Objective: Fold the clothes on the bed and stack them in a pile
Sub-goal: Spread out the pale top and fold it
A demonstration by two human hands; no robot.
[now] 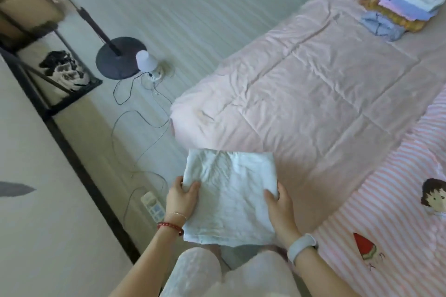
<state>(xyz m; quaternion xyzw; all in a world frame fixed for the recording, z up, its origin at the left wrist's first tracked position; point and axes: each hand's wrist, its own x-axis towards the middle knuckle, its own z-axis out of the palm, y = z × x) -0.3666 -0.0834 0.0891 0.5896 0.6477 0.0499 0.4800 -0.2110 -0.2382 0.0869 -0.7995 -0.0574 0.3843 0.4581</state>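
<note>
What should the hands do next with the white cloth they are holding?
Probably carry it over to the pile. The white cloth already looks folded into a neat square, with the left hand and right hand gripping its two sides above the lap. The stack of folded clothes sits at the far end of the pink bed cover, so laying it on top seems the next step.

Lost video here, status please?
Left hand and right hand grip folded white garment by its sides. Pile sits far up bed. Path clear.
</note>
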